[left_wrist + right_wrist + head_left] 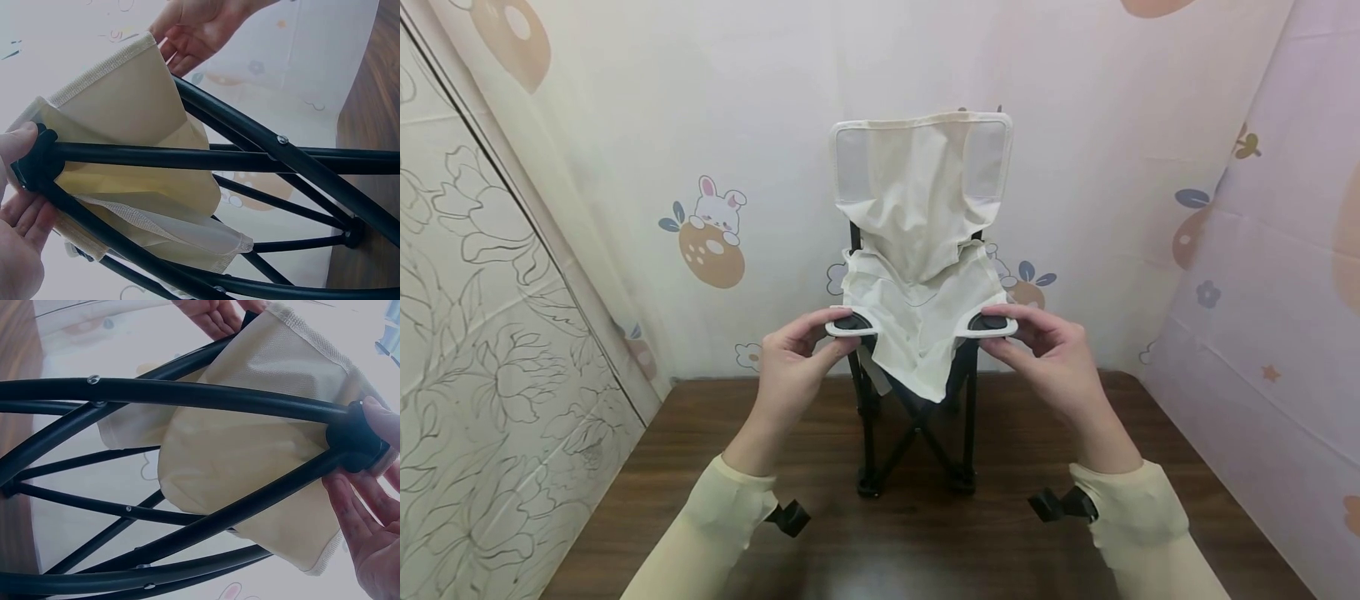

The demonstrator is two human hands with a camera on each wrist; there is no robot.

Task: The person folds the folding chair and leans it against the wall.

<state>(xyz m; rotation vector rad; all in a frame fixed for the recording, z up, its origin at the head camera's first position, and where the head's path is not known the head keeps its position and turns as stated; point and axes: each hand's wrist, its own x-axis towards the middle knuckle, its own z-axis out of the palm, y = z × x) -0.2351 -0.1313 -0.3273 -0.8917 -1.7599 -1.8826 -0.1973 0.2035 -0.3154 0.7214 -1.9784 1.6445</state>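
A small folding chair with a cream fabric seat and black tubular legs stands upright on the table, partly folded, its fabric sagging in creases. At its front left corner my left hand pinches the black plastic joint and the fabric edge between thumb and fingers. The right hand grips the matching front right corner, around the black joint, in the same way. Behind, the fabric backrest rises with pale panels at both sides. In both wrist views the crossed tubes show rivets.
The chair's feet rest on a dark brown wooden table. A pale curtain printed with rabbits and fruit hangs close behind, and a flower-patterned panel stands on the left. Black camera mounts hang from the wrists.
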